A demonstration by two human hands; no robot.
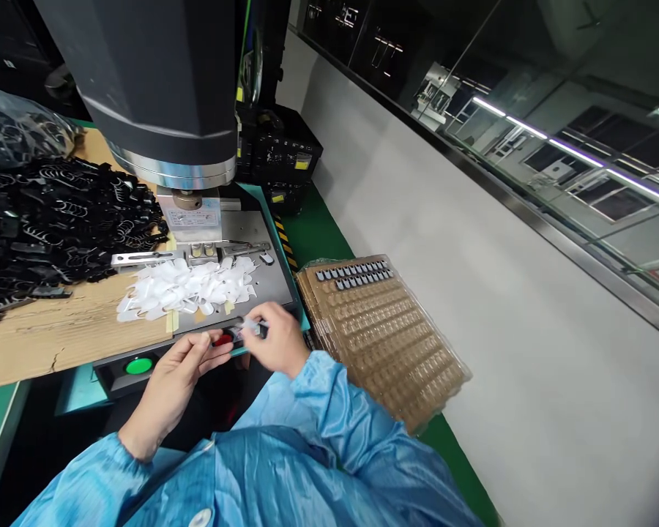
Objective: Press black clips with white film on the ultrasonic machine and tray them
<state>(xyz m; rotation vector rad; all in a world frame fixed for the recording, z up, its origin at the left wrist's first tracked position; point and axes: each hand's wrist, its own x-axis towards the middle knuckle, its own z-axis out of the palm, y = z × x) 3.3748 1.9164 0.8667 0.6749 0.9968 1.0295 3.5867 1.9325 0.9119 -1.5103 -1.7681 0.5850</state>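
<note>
Plastic piece [250, 326], whitish and motion-blurred, pinched between thumb and fingers of the right hand [277, 340], just off the front edge of the machine's work plate [252, 227]. Left hand [190, 355] near it, palm turned up, thumb and forefinger drawn together; cannot tell whether anything sits between them (fingertips too small to resolve). Both wrists in blue sleeves [329, 373].

Red button [222, 339] visible between the hands, partly covered by left fingers. Green button [139, 366] lit-looking, on the same dark front panel [110, 369], left of the hands.

On work plate: heap of white tabs [192, 285], before a metal fixture [203, 251]; one lone grey part [266, 258] to the right of the heap. Machine head [159, 95] above.

Left side: tangled black parts [49, 219] on cardboard [88, 322], clear bag [16, 132] behind. Right side: clear-celled tray [400, 344], two rows of small grey pieces [362, 280] at its far end.
</note>
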